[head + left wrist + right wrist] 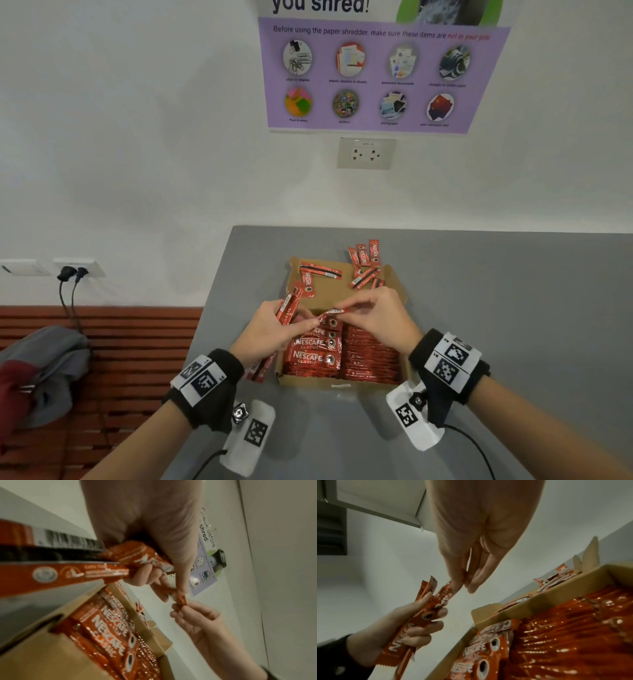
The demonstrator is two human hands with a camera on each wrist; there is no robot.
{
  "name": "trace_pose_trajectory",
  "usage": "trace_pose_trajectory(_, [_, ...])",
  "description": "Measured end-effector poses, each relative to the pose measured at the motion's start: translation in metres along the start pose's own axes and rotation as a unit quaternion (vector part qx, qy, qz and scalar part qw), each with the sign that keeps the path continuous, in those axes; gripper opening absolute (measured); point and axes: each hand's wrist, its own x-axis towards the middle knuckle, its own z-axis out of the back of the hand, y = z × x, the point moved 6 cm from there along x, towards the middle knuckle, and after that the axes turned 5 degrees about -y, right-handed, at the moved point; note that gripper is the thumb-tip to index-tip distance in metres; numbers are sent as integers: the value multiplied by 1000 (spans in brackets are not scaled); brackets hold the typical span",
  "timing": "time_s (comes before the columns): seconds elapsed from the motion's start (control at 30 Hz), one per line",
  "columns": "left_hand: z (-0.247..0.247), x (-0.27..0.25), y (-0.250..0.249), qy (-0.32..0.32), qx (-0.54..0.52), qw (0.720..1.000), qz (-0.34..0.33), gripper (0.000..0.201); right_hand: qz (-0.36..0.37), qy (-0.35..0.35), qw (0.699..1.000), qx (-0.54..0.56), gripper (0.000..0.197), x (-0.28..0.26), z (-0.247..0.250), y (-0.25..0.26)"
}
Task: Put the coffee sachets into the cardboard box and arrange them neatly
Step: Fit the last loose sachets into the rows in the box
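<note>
At the far left a grey and red bag [41,370] lies on a slatted bench [137,342], under a wall socket with two black plugs [72,272].

On the grey table [513,308] the left hand [270,334] is curled round a bundle of sachets [286,310], its fingers wrapped across them; the bundle runs from below the wrist up past the fingertips, at the box's left edge. The left wrist view shows the same grip, with the thumb [178,563] pressed along the top sachet.

One sachet [334,312] bridges the two hands above the box [342,385]. Its left end sits in the left hand's bundle; its right end is pinched between the thumb and fingertips of the right hand [380,317], whose other fingers are loosely bent.

The box lies open on the table. Its near half holds two neat rows of sachets [371,356], the left row face up. Loose sachets [364,275] lie scattered on the lid flap beyond, and three more [364,253] lie on the table past it.

Above, a purple poster [376,75] hangs over a socket [365,153].
</note>
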Motion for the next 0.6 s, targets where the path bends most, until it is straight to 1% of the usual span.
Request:
trace_pose_trajectory(0.1, [-7, 1, 2, 40, -17, 999, 12, 15, 24, 19, 999, -14, 12, -1, -3, 0])
trace_pose_trajectory(0.13, [-8, 2, 2, 39, -16, 999, 11, 15, 31, 19, 999, -35, 10, 0, -4, -1])
trace_pose_trajectory(0.2, [-9, 2, 1, 18, -23, 1000, 9, 16, 39, 15, 996, -77, 11, 3, -5, -1])
trace_pose_trajectory(0.27, [-9, 1, -2, 11, -45, 999, 6, 25, 59, 13, 993, -102, 13, 5, -6, 2])
trace_pose_trajectory(0.33, [-8, 1, -4, 25, -53, 998, 4, 34, 75, 30, 989, -123, 14, 5, -9, 6])
trace_pose_trajectory(0.37, [-7, 1, -5, 35, -49, 998, 4, 32, 73, 40, 988, -128, 14, 4, -10, 6])
trace_pose_trajectory(0.43, [-5, 1, -7, 57, -31, 998, 3, 18, 53, 50, 990, -120, 11, 3, -11, 4])
trace_pose_trajectory(0.5, [-3, 0, -9, 73, -2, 997, 2, 8, 28, 36, 994, -95, 5, 3, -6, -1])
trace_pose_trajectory(0.53, [-2, 0, -10, 75, 14, 997, 1, 7, 16, 25, 997, -75, 3, 3, -3, -3])
trace_pose_trajectory(0.6, [-1, -1, -11, 79, 38, 996, 0, 12, -2, 11, 999, -36, 9, 4, 1, -8])
